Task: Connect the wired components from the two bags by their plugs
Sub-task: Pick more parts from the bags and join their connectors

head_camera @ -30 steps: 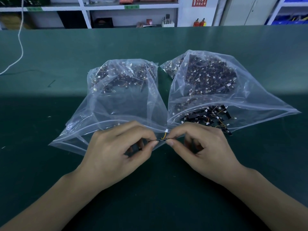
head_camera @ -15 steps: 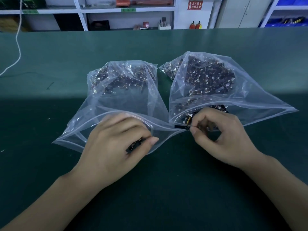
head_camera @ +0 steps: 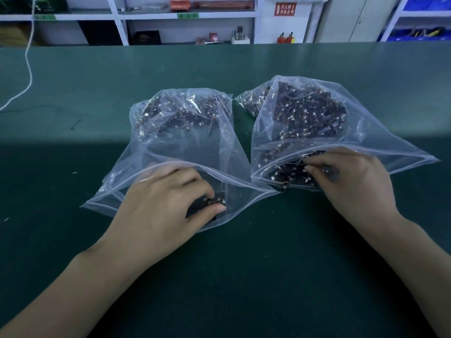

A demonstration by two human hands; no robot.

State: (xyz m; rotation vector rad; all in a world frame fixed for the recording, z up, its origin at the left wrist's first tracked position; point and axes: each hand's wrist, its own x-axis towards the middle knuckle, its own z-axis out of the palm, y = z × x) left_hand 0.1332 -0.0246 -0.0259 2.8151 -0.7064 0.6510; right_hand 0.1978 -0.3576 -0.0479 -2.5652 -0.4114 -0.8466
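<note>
Both grips pinch components: left hand [head_camera: 168, 206] in left bag [head_camera: 180, 142] (mouth open), right hand [head_camera: 351, 176] in right bag [head_camera: 305, 123].

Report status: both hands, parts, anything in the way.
Left hand at left bag mouth, pinching small dark parts. Right hand inside right bag mouth, fingers curled among wired components. No plugs joined. Nothing blocking.

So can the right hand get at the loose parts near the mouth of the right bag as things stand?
Probably yes. The right bag lies with its mouth open toward the person, and the right hand is already at that mouth, its fingertips among the dark wired parts there. Nothing visible blocks it.
</note>
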